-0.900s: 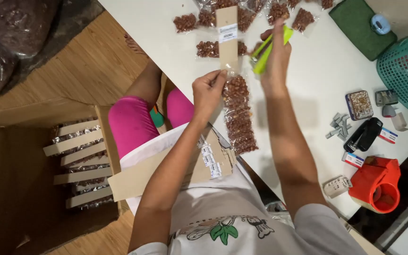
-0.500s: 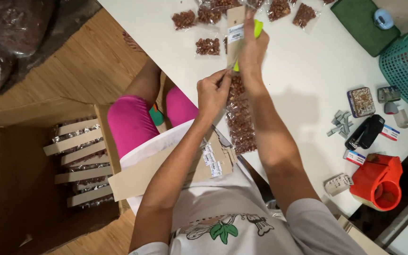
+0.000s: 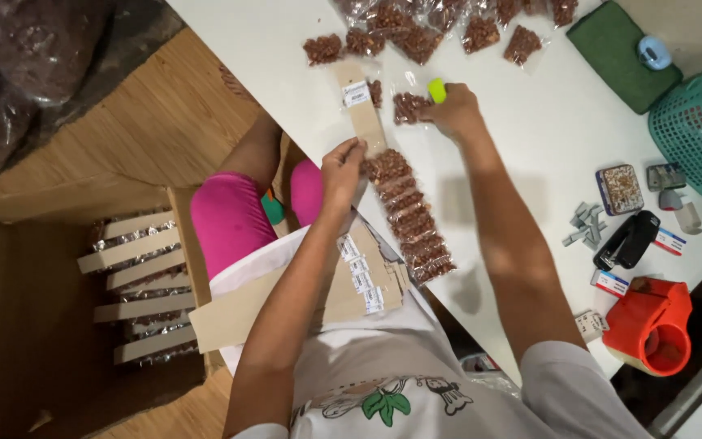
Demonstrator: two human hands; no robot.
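Note:
My left hand point(image 3: 343, 167) pinches a long brown cardboard strip point(image 3: 365, 114) with a row of small clear bags of brown nuts point(image 3: 409, 219) fixed along its lower part. The strip lies on the white table point(image 3: 530, 138). My right hand point(image 3: 455, 110) holds a small lime-green stapler point(image 3: 436, 89) and rests on a loose bag of nuts point(image 3: 410, 106) just right of the strip's top. More loose nut bags point(image 3: 416, 36) lie along the table's far side. A stack of blank cardboard strips point(image 3: 351, 280) lies on my lap.
A cardboard box point(image 3: 136, 284) with finished strips stands on the wooden floor at left. A tin of staples point(image 3: 619, 189), black stapler point(image 3: 627, 240), red tape dispenser point(image 3: 647, 325), teal basket point(image 3: 700, 122) and green pad point(image 3: 619, 49) sit at the right.
My right hand with the green stapler came down from above the strip's top and moved right onto a loose nut bag. My left hand stays on the strip.

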